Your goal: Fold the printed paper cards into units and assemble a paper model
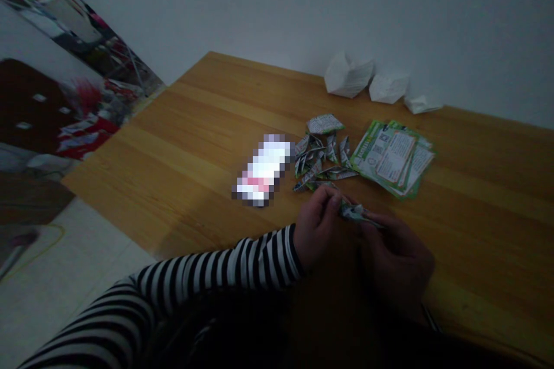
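A person's left hand (315,228), in a black-and-white striped sleeve (225,265), has its fingers curled closed, pinching one end of a small folded green-and-white paper piece (359,213); the right hand (396,259) sits in deep shadow with its fingers at the other end, and whether they grip cannot be told; the folded piece is held just in front of a loose pile of narrow folded printed paper strips (318,158) on a honey-brown wooden table (216,115); a fanned stack of green-bordered printed paper cards (393,155) lies just right of the pile; a pixelated, blurred white-and-pink object (262,170) lies just left of it, its kind impossible to tell; three white folded paper shapes (348,75) stand well behind the pile, against a plain white wall (303,0); a pale tiled floor (56,282) shows well left of the pile, beyond the table edge.
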`<state>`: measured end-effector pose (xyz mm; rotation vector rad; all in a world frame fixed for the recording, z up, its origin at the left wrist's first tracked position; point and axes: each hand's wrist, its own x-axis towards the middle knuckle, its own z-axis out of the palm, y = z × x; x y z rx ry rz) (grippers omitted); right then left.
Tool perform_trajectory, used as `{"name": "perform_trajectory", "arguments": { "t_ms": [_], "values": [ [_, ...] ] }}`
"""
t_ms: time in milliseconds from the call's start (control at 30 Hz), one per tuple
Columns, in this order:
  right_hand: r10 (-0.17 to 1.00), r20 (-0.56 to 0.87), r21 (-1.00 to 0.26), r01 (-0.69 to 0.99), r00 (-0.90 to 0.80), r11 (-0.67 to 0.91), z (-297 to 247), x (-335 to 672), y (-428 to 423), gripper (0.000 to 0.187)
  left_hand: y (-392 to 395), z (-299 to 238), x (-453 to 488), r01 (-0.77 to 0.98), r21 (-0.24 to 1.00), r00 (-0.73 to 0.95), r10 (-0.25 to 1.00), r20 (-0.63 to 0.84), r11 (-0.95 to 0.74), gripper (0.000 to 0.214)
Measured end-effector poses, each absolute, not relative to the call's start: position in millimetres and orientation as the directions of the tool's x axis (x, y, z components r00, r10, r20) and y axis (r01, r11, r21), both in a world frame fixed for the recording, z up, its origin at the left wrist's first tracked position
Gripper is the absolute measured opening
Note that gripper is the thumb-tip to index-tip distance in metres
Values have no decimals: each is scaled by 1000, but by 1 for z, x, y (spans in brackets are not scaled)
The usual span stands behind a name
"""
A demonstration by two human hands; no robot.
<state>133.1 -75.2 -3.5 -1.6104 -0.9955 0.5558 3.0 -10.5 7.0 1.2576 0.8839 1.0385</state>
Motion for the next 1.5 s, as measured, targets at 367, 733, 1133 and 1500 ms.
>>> {"name": "perform_trajectory", "arguments": {
  "t_ms": [367, 733, 1133, 1500],
  "values": [
    [885, 23, -970, 224, 465, -93, -3, 145, -76, 17, 2, -3, -4, -37, 986, 415, 895, 160, -160, 37],
    [940, 267, -808, 580, 214, 98, 2, 180, -79, 17, 12, 4, -22, 13, 840, 621, 663, 418, -542, 17],
    [836, 545, -600, 670, -58, 438, 16, 169, -80, 13, 12, 8, -38, 32, 686, 628, 548, 552, -727, 9],
    [833, 550, -524, 801, 60, 288, 12, 152, -89, 13, -3, 8, -38, 102, 669, 506, 617, 603, -737, 5]
  ]
}}
